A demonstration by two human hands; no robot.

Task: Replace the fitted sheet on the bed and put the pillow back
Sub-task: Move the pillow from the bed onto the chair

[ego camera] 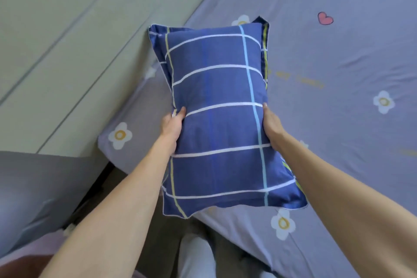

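The pillow (pixel 216 119) was dark blue with a check of white lines, one light blue line and thin yellow lines near its edges. The fitted sheet (pixel 338 63) was pale lavender-blue, printed with white flowers with yellow centres and one pink heart. The wall (pixel 56 29) was pale green.

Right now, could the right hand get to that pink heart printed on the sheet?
Probably yes, once freed: the right hand grips the pillow, but bare fitted sheet lies between it and the pink heart.
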